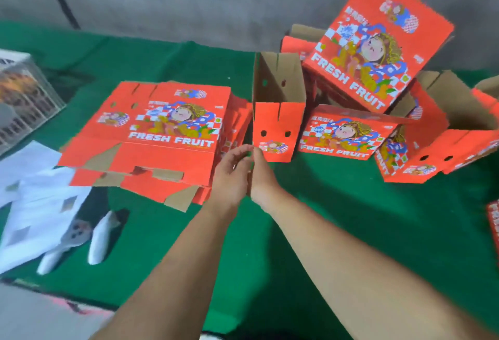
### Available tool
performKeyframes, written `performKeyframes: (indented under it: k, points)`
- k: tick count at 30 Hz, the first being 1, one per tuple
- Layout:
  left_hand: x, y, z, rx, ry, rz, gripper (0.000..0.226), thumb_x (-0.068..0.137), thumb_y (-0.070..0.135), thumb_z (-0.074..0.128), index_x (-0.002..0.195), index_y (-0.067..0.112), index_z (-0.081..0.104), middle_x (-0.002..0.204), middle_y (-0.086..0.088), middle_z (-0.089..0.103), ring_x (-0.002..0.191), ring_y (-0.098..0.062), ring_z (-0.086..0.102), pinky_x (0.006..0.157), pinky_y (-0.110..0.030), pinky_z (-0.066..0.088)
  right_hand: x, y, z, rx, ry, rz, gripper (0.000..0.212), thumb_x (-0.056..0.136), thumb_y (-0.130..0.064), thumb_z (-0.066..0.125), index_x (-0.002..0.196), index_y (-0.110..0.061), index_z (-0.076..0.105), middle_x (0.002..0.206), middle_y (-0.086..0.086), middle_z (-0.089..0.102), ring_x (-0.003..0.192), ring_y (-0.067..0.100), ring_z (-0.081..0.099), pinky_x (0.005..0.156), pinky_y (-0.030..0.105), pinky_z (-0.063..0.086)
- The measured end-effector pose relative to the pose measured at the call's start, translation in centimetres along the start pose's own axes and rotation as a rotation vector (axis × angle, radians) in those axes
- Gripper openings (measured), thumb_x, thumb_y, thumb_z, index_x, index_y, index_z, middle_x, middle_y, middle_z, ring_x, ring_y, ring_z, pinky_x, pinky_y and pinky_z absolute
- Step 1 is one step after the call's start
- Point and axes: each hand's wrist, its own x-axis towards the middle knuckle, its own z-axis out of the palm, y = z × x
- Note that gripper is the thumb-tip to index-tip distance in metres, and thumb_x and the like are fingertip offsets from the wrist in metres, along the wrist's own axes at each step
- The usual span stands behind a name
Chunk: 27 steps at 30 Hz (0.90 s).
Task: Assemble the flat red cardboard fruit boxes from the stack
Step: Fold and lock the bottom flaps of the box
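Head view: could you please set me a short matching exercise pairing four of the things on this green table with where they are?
Things:
1. flat stack
2. open box
3. tilted box
4. white papers

Places:
A. top of the pile, right
B. upright, beyond the hands
C. near left edge
D. lying left of the hands

Pairs: 1-D, 2-B, 3-A, 4-C

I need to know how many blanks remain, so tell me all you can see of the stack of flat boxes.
The stack of flat boxes lies on the green table cover, left of the hands. Red printed cardboard, brown where unprinted; the top blank shows a cartoon figure and "FRESH FRUIT". Several lie unevenly, flaps jutting forward; the count is unclear. Neither hand plainly touches it.
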Motion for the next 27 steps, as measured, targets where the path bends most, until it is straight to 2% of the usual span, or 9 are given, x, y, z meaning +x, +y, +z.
performKeyframes:
  k: [4, 7, 11, 13, 15, 19, 21, 24, 27]
  points:
    - [1.7, 1.0, -10.6, 0.148, 0.181, -0.109, 0.031, 0.101, 0.023, 0.059, 0.130, 0.028, 0.065, 0.112, 0.005, 0.071, 0.107, -0.019, 0.063, 0.088, -0.015, 0.053, 0.3, 2.3, 6.3, -0.247, -0.082, 0.150, 0.010, 0.100, -0.026, 0.060, 0.108, -0.031, 0.060, 0.096, -0.003, 0.069, 0.071, 0.011, 0.063, 0.051, 0.022, 0.050]
    - [2.0, 0.4, -16.4, 0.423, 0.130, -0.257, 0.074, 0.086, 0.047, 0.063, 0.156, 0.030, 0.042, 0.136, -0.002, 0.058, 0.132, -0.025, 0.054, 0.116, -0.040, 0.040, 0.8, 2.4, 9.8, -0.204, -0.059, 0.240, 0.023, 0.093, -0.026, 0.067, 0.114, -0.025, 0.057, 0.100, -0.002, 0.062, 0.082, 0.014, 0.060, 0.061, 0.027, 0.050]
    - [1.8, -2.3, -18.4, 0.375, -0.155, -0.335, 0.063, 0.098, 0.040, 0.069, 0.149, 0.034, 0.033, 0.116, 0.021, 0.072, 0.091, 0.001, 0.059, 0.076, -0.011, 0.048, 2.7, 2.1, 11.7, -0.263, 0.056, 0.253, 0.032, 0.090, -0.034, 0.071, 0.118, -0.023, 0.058, 0.094, -0.001, 0.062, 0.073, 0.013, 0.057, 0.044, 0.024, 0.042]
    - [1.2, -4.0, -18.1, 0.288, -0.206, -0.376, 0.084, 0.095, 0.046, 0.070, 0.159, 0.036, 0.017, 0.125, 0.033, 0.062, 0.104, 0.003, 0.057, 0.084, -0.021, 0.042, 3.6, 2.0, 11.8, -0.281, 0.086, 0.277, 0.024, 0.095, -0.034, 0.070, 0.112, -0.021, 0.062, 0.089, 0.001, 0.067, 0.069, 0.015, 0.060, 0.035, 0.019, 0.041]
    - [0.6, -5.4, -17.7, 0.200, -0.194, -0.382, 0.093, 0.098, 0.038, 0.068, 0.166, 0.029, 0.006, 0.133, 0.020, 0.060, 0.122, -0.006, 0.055, 0.097, -0.028, 0.037, 4.2, 2.1, 11.7, -0.280, 0.112, 0.312, 0.018, 0.097, -0.035, 0.071, 0.104, -0.020, 0.064, 0.087, 0.002, 0.070, 0.067, 0.016, 0.063, 0.032, 0.017, 0.041]
    - [1.0, -5.9, -18.6, 0.124, -0.109, -0.356, 0.081, 0.095, 0.045, 0.068, 0.163, 0.029, 0.028, 0.136, 0.004, 0.066, 0.126, -0.016, 0.059, 0.112, -0.036, 0.036, 5.9, 3.5, 12.5, -0.346, 0.093, 0.182, 0.029, 0.096, -0.039, 0.074, 0.114, -0.018, 0.066, 0.105, 0.006, 0.072, 0.088, 0.022, 0.068, 0.074, 0.036, 0.059]
    - [1.4, -5.4, -18.9, 0.108, -0.111, -0.330, 0.077, 0.091, 0.048, 0.070, 0.158, 0.034, 0.035, 0.119, 0.009, 0.074, 0.114, -0.011, 0.064, 0.110, -0.038, 0.041, 6.0, 4.3, 13.3, -0.387, 0.090, 0.173, 0.054, 0.086, -0.048, 0.081, 0.126, -0.017, 0.060, 0.111, 0.005, 0.067, 0.091, 0.021, 0.065, 0.073, 0.034, 0.059]
    - [2.4, -4.9, -18.6, 0.129, -0.064, -0.320, 0.066, 0.099, 0.037, 0.066, 0.157, 0.035, 0.035, 0.121, 0.003, 0.073, 0.115, -0.016, 0.065, 0.109, -0.040, 0.047, 6.5, 5.0, 14.2, -0.527, 0.161, 0.223, 0.089, 0.077, -0.056, 0.084, 0.142, -0.012, 0.042, 0.133, 0.011, 0.059, 0.116, 0.034, 0.064, 0.095, 0.048, 0.058]
    - [3.3, -4.3, -18.5, 0.107, -0.021, -0.319, 0.033, 0.099, 0.036, 0.065, 0.129, 0.042, 0.054, 0.115, 0.004, 0.068, 0.108, -0.018, 0.064, 0.094, -0.035, 0.048, 7.5, 5.7, 14.5, -0.515, 0.192, 0.222, 0.058, 0.088, -0.043, 0.080, 0.129, -0.008, 0.057, 0.123, 0.013, 0.068, 0.111, 0.036, 0.068, 0.098, 0.049, 0.058]
